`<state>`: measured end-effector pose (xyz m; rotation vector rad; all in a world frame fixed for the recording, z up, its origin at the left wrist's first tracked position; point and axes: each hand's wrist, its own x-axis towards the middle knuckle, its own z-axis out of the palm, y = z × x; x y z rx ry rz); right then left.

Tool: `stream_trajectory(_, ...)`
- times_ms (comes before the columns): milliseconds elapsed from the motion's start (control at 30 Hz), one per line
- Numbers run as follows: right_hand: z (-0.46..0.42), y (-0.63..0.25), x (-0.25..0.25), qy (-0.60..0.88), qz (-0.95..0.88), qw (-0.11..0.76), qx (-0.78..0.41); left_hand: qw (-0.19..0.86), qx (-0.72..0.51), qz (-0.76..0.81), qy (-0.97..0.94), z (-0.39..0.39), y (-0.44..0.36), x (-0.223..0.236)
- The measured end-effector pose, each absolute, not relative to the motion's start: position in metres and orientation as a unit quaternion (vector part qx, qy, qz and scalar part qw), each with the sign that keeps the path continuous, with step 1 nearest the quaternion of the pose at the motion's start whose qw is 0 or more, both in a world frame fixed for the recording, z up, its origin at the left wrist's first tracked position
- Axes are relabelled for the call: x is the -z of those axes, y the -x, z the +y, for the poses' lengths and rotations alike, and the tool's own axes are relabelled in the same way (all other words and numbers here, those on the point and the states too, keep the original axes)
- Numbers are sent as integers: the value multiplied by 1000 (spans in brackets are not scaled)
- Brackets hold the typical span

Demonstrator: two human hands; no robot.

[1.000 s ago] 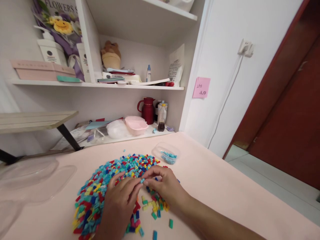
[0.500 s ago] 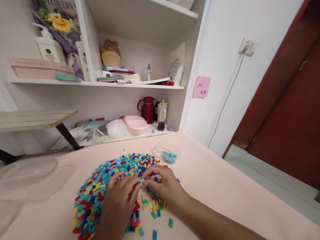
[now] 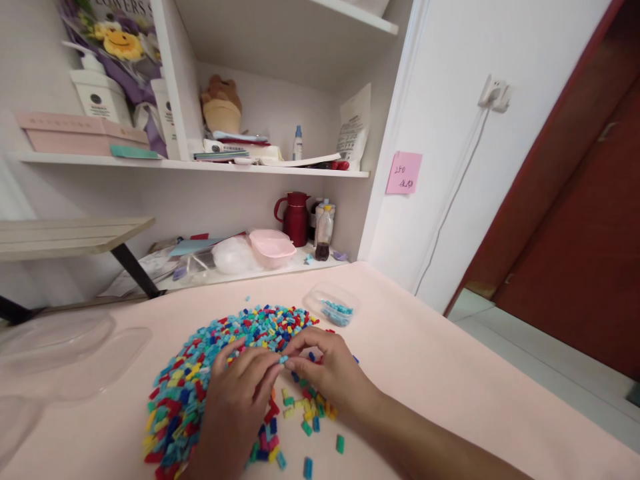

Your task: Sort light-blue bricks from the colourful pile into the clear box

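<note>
Fingertips of my left hand (image 3: pixel 239 390) and my right hand (image 3: pixel 327 363) meet over a pile of small building bricks (image 3: pixel 175 393). Between them they pinch a tiny light blue building brick (image 3: pixel 283 359), partly covered by the fingers. The pile mixes blue, red, yellow, green and pink pieces, and my left hand hides part of it. Below my right hand lie loose yellow and green bricks (image 3: pixel 306 427). A clear plastic container (image 3: pixel 314 301) holding light blue bricks (image 3: pixel 338 311) stands beyond my right hand.
Clear plastic lids or trays (image 3: pixel 107 363) lie at the left of the pink tabletop (image 3: pixel 430 373). Along the back are a pink bowl (image 3: pixel 273 248), a red jug (image 3: pixel 297 220) and a bottle with dark liquid (image 3: pixel 323 237). A small wooden stand (image 3: pixel 75 237) rises at the left.
</note>
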<state>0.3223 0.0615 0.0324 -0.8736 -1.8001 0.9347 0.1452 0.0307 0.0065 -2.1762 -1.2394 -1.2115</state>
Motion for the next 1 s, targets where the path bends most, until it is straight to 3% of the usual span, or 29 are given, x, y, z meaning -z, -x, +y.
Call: stream_trajectory(1000,66,-321,-23,362,-723,435,-397,173,422,-457,763,34,-146,-1)
